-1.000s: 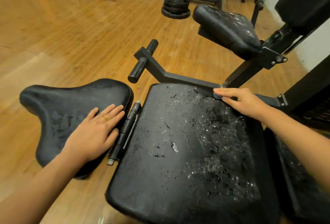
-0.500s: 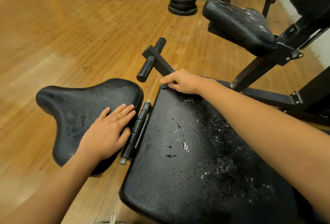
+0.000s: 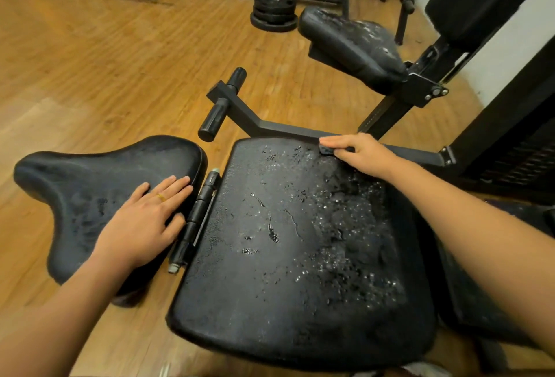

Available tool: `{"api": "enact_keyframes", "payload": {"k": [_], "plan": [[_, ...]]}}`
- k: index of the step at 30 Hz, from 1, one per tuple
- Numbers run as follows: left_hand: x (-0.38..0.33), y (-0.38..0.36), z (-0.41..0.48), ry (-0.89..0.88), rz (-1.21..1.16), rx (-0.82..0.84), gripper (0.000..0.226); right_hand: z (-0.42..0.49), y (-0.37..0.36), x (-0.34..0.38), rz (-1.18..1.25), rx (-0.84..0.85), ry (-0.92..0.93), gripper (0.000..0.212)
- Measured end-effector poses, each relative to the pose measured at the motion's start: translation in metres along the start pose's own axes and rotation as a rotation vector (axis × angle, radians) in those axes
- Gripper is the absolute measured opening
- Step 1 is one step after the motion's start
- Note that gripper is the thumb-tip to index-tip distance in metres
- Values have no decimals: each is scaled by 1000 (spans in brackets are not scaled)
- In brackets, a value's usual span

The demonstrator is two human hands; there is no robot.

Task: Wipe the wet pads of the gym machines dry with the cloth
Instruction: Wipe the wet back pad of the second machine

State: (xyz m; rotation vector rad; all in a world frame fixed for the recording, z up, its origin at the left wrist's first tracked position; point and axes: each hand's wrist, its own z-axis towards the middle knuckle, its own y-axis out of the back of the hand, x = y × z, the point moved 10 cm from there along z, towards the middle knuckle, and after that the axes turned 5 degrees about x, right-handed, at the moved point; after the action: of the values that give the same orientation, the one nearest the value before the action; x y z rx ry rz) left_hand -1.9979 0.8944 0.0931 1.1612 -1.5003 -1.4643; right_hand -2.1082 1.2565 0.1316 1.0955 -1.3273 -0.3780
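OK, big centre pad [image 3: 264, 301] sits closest, between both forearms, black, cracked in spots. Its half toward the L hand looks mostly dull, while droplets [image 3: 345, 241] cover the half below the R hand. L hand [image 3: 144, 220] lies flat, fingers straight and close together, palm down on the side pad [image 3: 75, 196], a saddle-shaped black cushion spreading out to the L of that hand; gold ring [image 3: 161, 197] on one finger. Just R of the L hand a black hinge rod [image 3: 198, 217] runs in the gap between side pad and centre pad. R hand [image 3: 357, 151] is at the far edge of the centre pad, fingers curled over a small dark cloth [image 3: 327, 150], holding it against the pad's far rim; only a bit of cloth pokes out past the fingers, rest hidden under the hand. Just beyond the R hand a metal arm [image 3: 285, 130] goes off to the L and ends in a handle bar [image 3: 222, 106] w/ black grips, beyond and between both hands. Further past the R hand, a raised pad [image 3: 354, 43] on the frame, also speckled w/ water. Beyond that, weight plates [image 3: 273, 13] stacked on the wood floor [image 3: 90, 61].
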Motion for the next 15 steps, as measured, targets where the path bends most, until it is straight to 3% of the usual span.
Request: {"api": "enact_keyframes", "payload": {"k": [9, 15], "plan": [[0, 0, 2, -3, 11, -6, 74, -101, 31, -76, 14, -63, -181, 40], [-2, 1, 3, -18, 29, -34, 69, -101, 28, -64, -25, -132, -120, 40]]}}
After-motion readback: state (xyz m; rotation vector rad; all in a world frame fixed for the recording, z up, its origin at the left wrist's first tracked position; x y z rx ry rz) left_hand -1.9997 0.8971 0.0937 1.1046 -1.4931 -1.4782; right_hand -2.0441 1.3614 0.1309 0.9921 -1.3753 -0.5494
